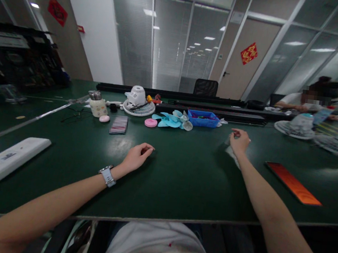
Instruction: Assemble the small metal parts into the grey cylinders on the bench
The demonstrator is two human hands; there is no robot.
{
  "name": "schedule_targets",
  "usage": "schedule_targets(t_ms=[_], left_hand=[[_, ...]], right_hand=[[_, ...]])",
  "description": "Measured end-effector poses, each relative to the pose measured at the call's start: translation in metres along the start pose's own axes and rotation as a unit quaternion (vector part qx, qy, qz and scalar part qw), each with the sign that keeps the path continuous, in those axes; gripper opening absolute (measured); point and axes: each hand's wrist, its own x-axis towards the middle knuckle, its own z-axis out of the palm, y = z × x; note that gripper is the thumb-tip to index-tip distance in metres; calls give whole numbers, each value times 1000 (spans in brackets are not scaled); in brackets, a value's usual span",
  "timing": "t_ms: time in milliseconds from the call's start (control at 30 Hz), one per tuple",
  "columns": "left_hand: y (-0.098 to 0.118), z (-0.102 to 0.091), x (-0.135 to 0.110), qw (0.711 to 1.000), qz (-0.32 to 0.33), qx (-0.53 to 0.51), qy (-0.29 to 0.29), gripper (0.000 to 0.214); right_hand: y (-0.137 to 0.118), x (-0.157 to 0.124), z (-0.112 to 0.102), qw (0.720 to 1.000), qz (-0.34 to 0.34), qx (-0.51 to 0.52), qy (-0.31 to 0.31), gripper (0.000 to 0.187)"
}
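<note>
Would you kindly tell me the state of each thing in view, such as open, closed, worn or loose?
Left hand, fingers curled, nothing visibly held.
Right hand, fingers curled, clear plastic by it, grip unclear.
Watch, worn.
Flask, upright, silver top on.
Blue tray, open, with things inside.
Blue fan blades, loose, heaped together.
White fan nearest the flask, face down.
Orange panel, lying flat.
Far door right of centre, apparently shut.

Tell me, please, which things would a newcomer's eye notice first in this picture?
Probably the flat orange object on the green table, to the right of the person's right hand. Next, perhaps, the light-blue fan blades toward the far side, left of the blue basket. The long white device at the left edge would likely stand out too.
</note>
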Motion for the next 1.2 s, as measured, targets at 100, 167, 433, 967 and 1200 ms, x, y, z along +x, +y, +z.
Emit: schedule_targets(t_ms=[100,167,433,967,1200], left_hand=[[1,-1,0,1000,-2,2,-3,36],[2,-1,0,1000,1,2,-4,36],[1,-1,-1,1000,2,3,-5,35],[3,-1,-1,1000,2,-6,-8,32],[21,-2,-9,997,56,-45,-9,42]], right_hand=[[0,0,0,1000,-1,-1,-3,31],[0,-1,0,1000,2,2,-9,31],[-6,-6,-6,998,20,-54,-35,28],[-37,-30,7,976,192,36,-100,62],[-191,-111,-5,870,52,356,-338,77]])
